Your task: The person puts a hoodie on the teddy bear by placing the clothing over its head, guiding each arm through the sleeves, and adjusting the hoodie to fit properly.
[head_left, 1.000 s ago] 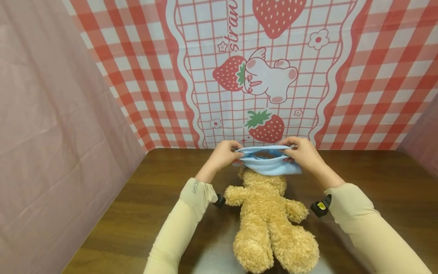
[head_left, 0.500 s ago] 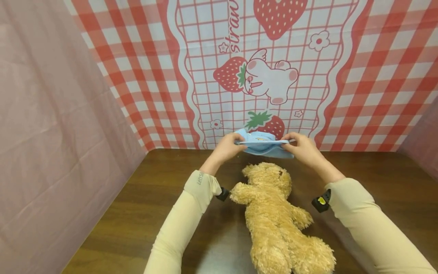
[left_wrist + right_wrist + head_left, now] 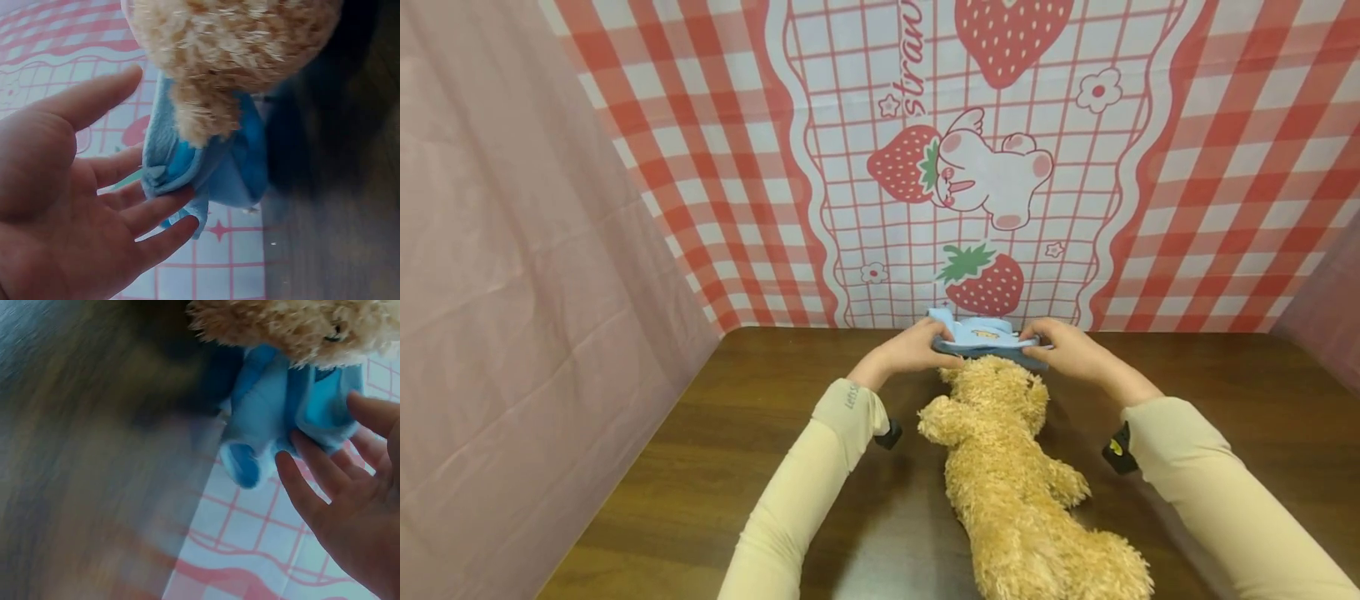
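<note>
A small light-blue doll's garment [image 3: 988,329] with a yellowish print lies at the head of a shaggy tan teddy bear [image 3: 1000,467]. The bear lies on the table with its back mostly upward, and the top of its head meets the garment's open edge. My left hand [image 3: 917,346] is at the garment's left side. In the left wrist view its fingers [image 3: 159,212] touch the cloth from outside, while the thumb stands free. On the opposite side my right hand [image 3: 1071,354] holds the edge, thumb inside and fingers outside. A sleeve opening [image 3: 244,465] hangs beside those fingers.
The dark wooden table [image 3: 715,467] ends at a red-and-white checked backdrop [image 3: 730,167] with strawberry prints, close behind the hands. Pink cloth [image 3: 512,292] hangs on the left. A black wrist camera [image 3: 1120,450] sits at the right cuff.
The bear has turned from belly up to back up. The garment lifted off its head, showed its printed side, then came down to the head again. The left thumb has spread from the cloth.
</note>
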Demonstrator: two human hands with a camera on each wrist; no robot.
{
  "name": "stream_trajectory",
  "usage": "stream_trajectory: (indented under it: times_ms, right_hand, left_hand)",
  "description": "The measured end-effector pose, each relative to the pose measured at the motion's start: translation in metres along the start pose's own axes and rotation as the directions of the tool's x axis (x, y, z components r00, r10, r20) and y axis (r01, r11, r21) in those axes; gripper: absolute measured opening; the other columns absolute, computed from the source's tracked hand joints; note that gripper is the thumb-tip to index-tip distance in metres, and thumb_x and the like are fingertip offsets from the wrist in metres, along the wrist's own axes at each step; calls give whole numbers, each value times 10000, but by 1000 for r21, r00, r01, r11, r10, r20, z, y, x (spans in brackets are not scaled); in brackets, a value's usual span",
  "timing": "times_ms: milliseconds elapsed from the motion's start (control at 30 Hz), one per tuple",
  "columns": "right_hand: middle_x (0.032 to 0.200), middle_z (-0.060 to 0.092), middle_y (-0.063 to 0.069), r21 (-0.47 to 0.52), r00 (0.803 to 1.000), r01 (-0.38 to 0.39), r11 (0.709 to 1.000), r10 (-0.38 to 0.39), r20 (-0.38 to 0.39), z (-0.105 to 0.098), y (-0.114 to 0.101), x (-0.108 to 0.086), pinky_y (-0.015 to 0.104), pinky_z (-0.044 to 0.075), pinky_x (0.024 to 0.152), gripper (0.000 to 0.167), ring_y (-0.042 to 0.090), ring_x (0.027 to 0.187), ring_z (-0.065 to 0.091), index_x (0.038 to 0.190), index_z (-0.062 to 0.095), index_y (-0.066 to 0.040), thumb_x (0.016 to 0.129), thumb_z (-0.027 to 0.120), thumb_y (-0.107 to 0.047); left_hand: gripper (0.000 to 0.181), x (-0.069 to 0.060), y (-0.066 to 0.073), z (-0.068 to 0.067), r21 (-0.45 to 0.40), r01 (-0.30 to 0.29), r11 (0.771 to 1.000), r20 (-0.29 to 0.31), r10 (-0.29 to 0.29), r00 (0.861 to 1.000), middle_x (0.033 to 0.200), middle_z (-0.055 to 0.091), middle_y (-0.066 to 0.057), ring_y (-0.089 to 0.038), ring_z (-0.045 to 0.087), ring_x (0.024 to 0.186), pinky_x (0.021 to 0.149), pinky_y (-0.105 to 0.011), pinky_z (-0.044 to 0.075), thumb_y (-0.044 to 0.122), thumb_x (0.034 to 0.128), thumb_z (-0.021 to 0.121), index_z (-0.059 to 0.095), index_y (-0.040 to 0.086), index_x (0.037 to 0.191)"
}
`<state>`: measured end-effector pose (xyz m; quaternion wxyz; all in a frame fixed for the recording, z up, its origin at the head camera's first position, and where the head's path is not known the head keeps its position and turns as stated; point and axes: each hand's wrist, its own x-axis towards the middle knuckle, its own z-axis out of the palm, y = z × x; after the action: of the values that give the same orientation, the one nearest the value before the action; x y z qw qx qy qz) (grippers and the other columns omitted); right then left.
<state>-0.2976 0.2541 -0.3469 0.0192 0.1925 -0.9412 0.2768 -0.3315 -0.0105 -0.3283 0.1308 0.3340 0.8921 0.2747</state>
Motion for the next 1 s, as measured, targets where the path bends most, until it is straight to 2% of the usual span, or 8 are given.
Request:
stream_trajectory:
  times_ms: [100,200,333,467,533,633,800,1000]
  right_hand:
    - [1151,530,201,-5,998,8,1000,-7,69,1,6,-5,481,432,815,265,354,1040,507,1111,549,-6,916,537,-185]
    - [1187,497,239,52,984,21,998,-30,175,3,13,-10,506,418,856,320,405,1096,473,1171,498,39,885,522,-103]
    - [1272,410,282,158,937,-18,987,-39,346,7,20,-17,520,390,908,568,451,1174,393,1283,373,79,766,569,-50]
    - [1397,238,312,195,882,-139,971,32,469,9,18,-21,543,342,953,868,477,1255,276,1394,191,72,750,704,-201]
    - [1424,156,335,181,869,-175,968,66,491,10,14,-22,564,316,967,987,495,1273,228,1411,104,90,748,731,-288]
    - [1416,143,359,145,871,-178,973,87,484,14,7,-22,564,324,960,1055,507,1255,251,1406,68,113,746,726,-383]
    - [1400,186,361,161,892,-152,975,66,447,20,1,-22,537,362,944,1026,501,1229,305,1393,112,130,753,719,-395]
    - [1214,485,236,264,925,-127,956,18,380,28,4,-20,412,456,855,850,301,1021,547,1326,305,78,730,755,-326]
  left_hand:
    - [537,1,0,5,3,-2,1000,56,2,998,1330,359,-89,-205,389,1201,945,-340,393,410,855,593,469,73,1254]
    - [610,2,1,10,-7,10,1000,130,-9,991,1377,328,-94,-213,379,1228,957,-338,388,446,864,560,413,69,1320]
    - [711,2,0,16,-25,33,999,226,-26,974,1435,293,-90,-222,335,1291,995,-348,363,465,851,566,316,79,1393]
    - [732,2,-4,20,-59,28,998,266,-11,964,1388,375,-93,-218,381,1265,976,-329,384,445,829,605,316,66,1385]
    - [767,2,-6,21,-56,39,998,261,-23,965,1388,383,-91,-215,390,1261,974,-324,386,461,821,609,301,58,1397]
    - [813,2,-8,22,-45,53,998,238,-41,970,1416,364,-95,-221,373,1282,994,-334,373,478,809,617,284,47,1413]
    - [834,1,-11,23,-43,74,996,209,-63,976,1439,337,-92,-226,347,1303,1007,-345,363,472,798,637,277,49,1420]
    - [806,-3,-12,24,-95,104,990,168,-87,982,1420,356,-94,-226,360,1289,999,-345,368,396,768,703,324,63,1396]
